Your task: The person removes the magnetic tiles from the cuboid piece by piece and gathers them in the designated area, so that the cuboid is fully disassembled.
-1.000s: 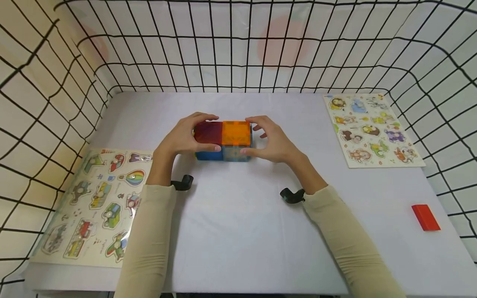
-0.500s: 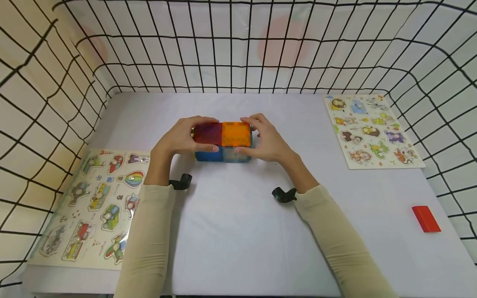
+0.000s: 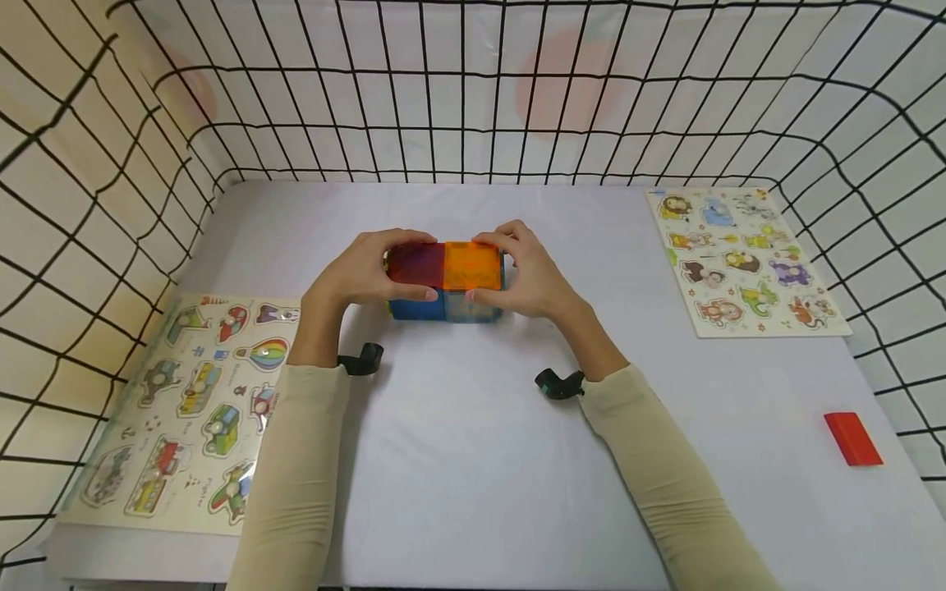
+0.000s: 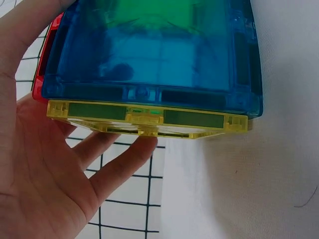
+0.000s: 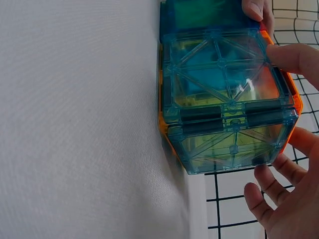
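Note:
A two-cube box of translucent magnetic tiles [image 3: 473, 265] stands on the table. Its top is dark red on the left and orange on the right; the front is blue [image 4: 149, 59] and pale blue [image 5: 224, 74]. A yellow tile [image 4: 144, 117] covers the left end, another pale blue tile the right. My left hand [image 3: 355, 271] grips the left cube, thumb along the front top edge and fingers behind. With my right hand [image 3: 535, 279] I hold the right cube the same way, several fingers spread behind it in the right wrist view. The back face is hidden.
A vehicle picture puzzle board [image 3: 185, 410] lies at the left, partly under the left sleeve. An animal puzzle board [image 3: 746, 263] is at the back right. One red block [image 3: 853, 438] sits near the right edge. Black wire mesh [image 3: 473, 103] borders the table's back and sides.
My right hand has moved left, from the box's right edge to a hold on the orange-topped cube. My left hand stays nearly still on the red-topped cube. The box keeps its place.

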`<state>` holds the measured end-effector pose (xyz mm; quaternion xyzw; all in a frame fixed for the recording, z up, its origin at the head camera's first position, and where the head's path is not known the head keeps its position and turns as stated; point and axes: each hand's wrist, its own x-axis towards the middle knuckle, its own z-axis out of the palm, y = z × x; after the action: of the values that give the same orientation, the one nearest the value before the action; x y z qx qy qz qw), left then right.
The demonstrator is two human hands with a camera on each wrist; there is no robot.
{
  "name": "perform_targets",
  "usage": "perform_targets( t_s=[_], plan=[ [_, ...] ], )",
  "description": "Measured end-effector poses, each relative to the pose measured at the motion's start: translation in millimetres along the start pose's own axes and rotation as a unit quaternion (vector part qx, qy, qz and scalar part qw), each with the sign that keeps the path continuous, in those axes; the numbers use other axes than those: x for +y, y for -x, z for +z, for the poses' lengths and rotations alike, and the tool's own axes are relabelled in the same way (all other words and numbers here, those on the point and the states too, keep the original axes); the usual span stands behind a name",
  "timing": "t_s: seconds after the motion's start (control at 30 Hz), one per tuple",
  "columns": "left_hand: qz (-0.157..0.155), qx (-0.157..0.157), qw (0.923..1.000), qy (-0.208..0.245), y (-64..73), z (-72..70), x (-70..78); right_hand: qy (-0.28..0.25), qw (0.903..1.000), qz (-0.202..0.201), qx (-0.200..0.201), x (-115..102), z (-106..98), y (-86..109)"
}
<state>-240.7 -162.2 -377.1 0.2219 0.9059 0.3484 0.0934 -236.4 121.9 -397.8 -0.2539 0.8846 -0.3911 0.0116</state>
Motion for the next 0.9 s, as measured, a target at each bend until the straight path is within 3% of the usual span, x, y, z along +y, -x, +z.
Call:
perform_targets(
  t_s=[0.9],
  plan=[
    [-0.010,0.004,0.9999,-0.003,0.7,1.0,-1.4,0.002,0.9980,-0.032,0.053,-0.6,1.9,-3.6]
  ],
)
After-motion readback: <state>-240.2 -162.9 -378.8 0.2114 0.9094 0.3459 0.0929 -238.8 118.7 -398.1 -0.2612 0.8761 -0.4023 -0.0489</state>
